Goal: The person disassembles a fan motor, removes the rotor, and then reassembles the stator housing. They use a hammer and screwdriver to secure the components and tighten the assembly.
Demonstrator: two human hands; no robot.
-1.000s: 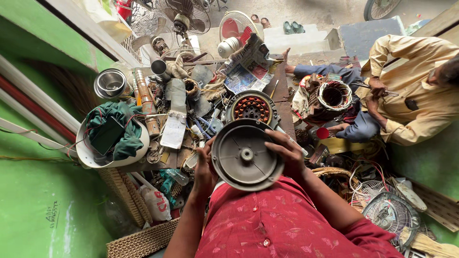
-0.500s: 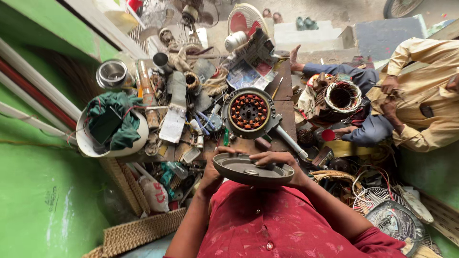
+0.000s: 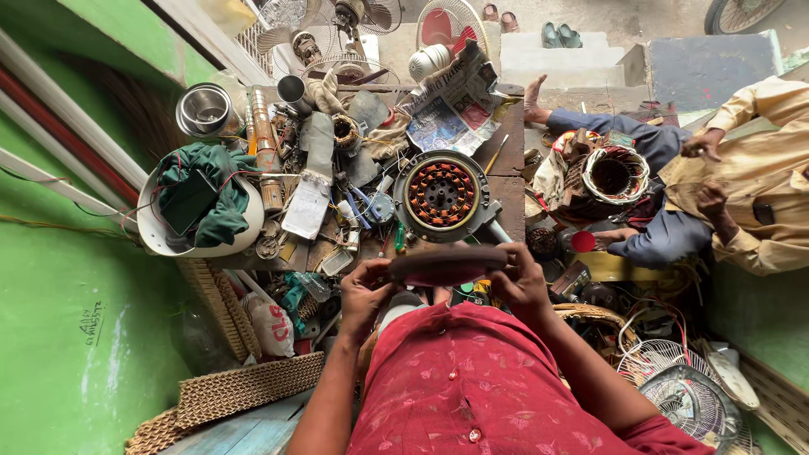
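Left hand [image 3: 364,291]: fingers curled closed over the rim of the round metal cover [image 3: 447,265] at its 9 o'clock end. Right hand [image 3: 521,281]: fingers likewise wrapped shut on the rim at 3 o'clock. A grip at opposite ends probably serves to keep the disc balanced and free to tip.

The cover sits just in front of the red shirt [image 3: 472,379], at 6 o'clock of the bench. It is seen nearly edge-on, as a thin dark ellipse. Long axis runs 9 to 3 o'clock, between the hands; its flat faces look toward 12 and 6. Which face is inner, cannot tell.

Directly at 12 o'clock from the cover, near but apart: wound stator [image 3: 441,195], copper coils up, lying flat on the wooden bench [image 3: 506,160]. At 10 o'clock, a white basin [image 3: 152,232] holding green cloth. At 2 o'clock, a seated person with a wire coil [image 3: 613,175].
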